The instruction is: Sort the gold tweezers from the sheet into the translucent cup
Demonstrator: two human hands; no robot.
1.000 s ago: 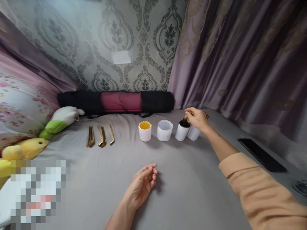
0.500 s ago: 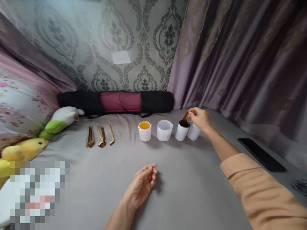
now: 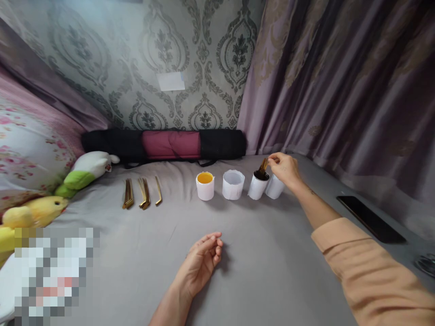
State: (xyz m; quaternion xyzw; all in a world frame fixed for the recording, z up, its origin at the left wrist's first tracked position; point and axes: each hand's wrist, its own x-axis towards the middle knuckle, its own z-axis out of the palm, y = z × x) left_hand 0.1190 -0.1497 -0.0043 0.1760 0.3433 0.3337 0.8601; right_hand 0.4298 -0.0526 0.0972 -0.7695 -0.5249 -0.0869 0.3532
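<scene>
the right hand (image 3: 284, 169) is right of centre in the frame, its thumb and fingertips drawn together at the upper end of some brownish-gold sticks (image 3: 263, 165); whether the grip is pinching them or only touching them, i cannot tell. these sticks stand tilted in a dark-mouthed cup (image 3: 258, 188), their lower ends hidden inside it. just beside that cup, to its right, is a white cup (image 3: 274, 188), partly covered by the hand. toward the middle of the frame stand a wide pale cup (image 3: 233, 189) and, left of it, a cup with a yellow inside (image 3: 205, 190). the left hand (image 3: 203, 260) rests at lower centre, its grip loose and half open, palm turned to the right, on or just over the gray sheet (image 3: 136, 262). at centre left lie two bundles of gold sticks (image 3: 128, 194) and a single gold stick (image 3: 158, 191), all with bent near ends. a black phone (image 3: 371, 219) lies at the right.
</scene>
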